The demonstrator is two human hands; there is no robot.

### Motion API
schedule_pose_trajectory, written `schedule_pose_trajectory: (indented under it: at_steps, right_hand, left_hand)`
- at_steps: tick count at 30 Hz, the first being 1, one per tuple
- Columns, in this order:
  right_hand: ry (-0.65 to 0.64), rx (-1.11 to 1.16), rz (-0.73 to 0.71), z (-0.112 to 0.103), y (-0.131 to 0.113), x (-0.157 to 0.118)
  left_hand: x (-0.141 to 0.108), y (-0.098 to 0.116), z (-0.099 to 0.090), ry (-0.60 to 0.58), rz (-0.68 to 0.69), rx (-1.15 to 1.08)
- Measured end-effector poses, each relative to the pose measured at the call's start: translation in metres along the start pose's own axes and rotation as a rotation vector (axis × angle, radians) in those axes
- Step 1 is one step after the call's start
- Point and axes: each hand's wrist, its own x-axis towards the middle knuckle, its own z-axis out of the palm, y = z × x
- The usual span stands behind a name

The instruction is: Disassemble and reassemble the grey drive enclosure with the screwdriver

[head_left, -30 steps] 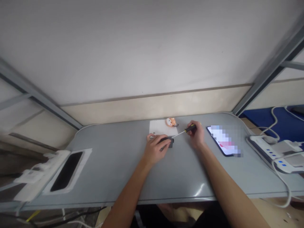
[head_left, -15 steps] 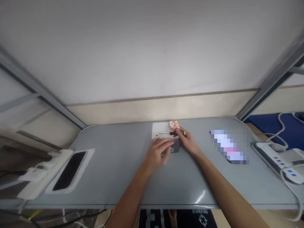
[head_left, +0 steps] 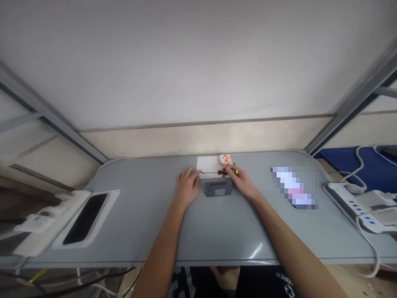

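My right hand (head_left: 240,182) is closed around the black and yellow handle of a screwdriver (head_left: 221,172), whose thin shaft points left across a white sheet (head_left: 204,163). At the sheet's left edge, one finger of my left hand (head_left: 187,185) reaches to the screwdriver's tip. The other left fingers rest spread on the table. Whether anything small sits at that tip I cannot make out. A dark grey box (head_left: 218,188) with a slotted top and a pale label stands just in front of the sheet, between my hands. Behind the screwdriver lies an orange and white animal-faced trinket (head_left: 225,159).
On the right of the grey table (head_left: 149,215) lies a phone (head_left: 293,188) with a blurred-out screen, beside a white power strip (head_left: 356,207) with cables. To the left are a dark phone (head_left: 86,219) on white paper and another power strip (head_left: 58,219). A wall closes the back.
My left hand has moved left off the grey box to the screwdriver's tip, uncovering the box. My right hand still holds the screwdriver. The view has shifted slightly.
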Motion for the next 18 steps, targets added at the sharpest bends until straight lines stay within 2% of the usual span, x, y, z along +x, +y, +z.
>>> schedule_pose_trajectory:
  at_steps: [3,6,10,11,14,16,18]
  right_hand:
    - [0.008,-0.018,-0.008,0.000,-0.001,0.000]
    - [0.047,-0.045,-0.014,-0.001,-0.003,0.001]
    - [0.143,0.009,-0.036,-0.004,-0.008,0.003]
    - [0.167,0.038,-0.033,-0.005,-0.009,0.004]
    - [0.252,0.146,-0.009,-0.010,-0.011,0.007]
    - [0.317,0.220,0.002,-0.014,-0.009,0.010]
    - [0.360,0.281,0.014,-0.019,-0.008,0.013]
  left_hand:
    - [0.000,-0.001,0.001,-0.032,-0.014,0.004]
    - [0.002,0.000,-0.001,-0.008,-0.026,-0.032]
    - [0.008,0.009,-0.015,0.051,-0.083,-0.260]
    - [0.009,0.012,-0.021,0.032,-0.085,-0.381]
    - [0.011,0.021,-0.039,-0.210,0.006,-0.761]
    - [0.011,0.027,-0.047,-0.308,0.042,-0.790]
    - [0.011,0.032,-0.048,-0.322,0.007,-0.818]
